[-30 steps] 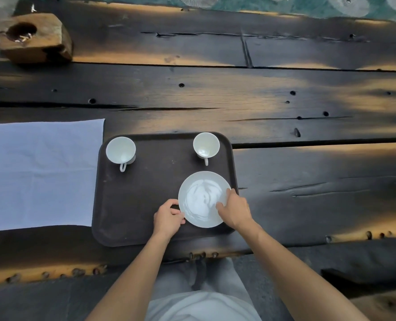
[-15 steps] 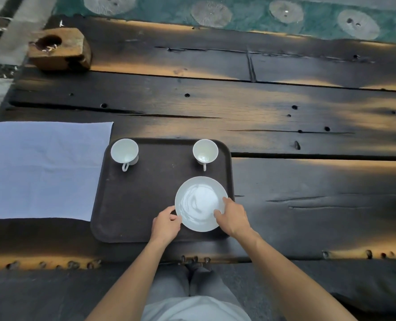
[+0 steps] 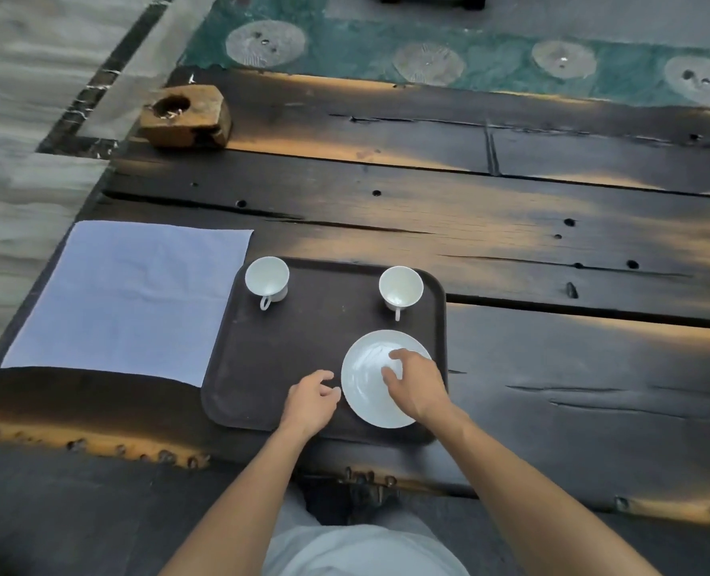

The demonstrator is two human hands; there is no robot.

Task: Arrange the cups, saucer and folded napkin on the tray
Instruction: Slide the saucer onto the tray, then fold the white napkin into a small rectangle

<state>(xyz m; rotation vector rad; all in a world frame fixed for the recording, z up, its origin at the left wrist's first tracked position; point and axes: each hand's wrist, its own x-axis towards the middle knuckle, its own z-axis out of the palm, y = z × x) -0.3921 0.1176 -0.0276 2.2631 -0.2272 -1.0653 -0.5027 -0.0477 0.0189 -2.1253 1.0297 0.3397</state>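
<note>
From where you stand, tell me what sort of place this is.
Probably a living room or lounge: a weathered plank table, a green patterned rug beyond it, pale stone-look floor, and a tray with two white cups.

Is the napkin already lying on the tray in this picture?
No: the napkin lies spread flat on the table, beside the left edge of the tray, not on it.
</note>
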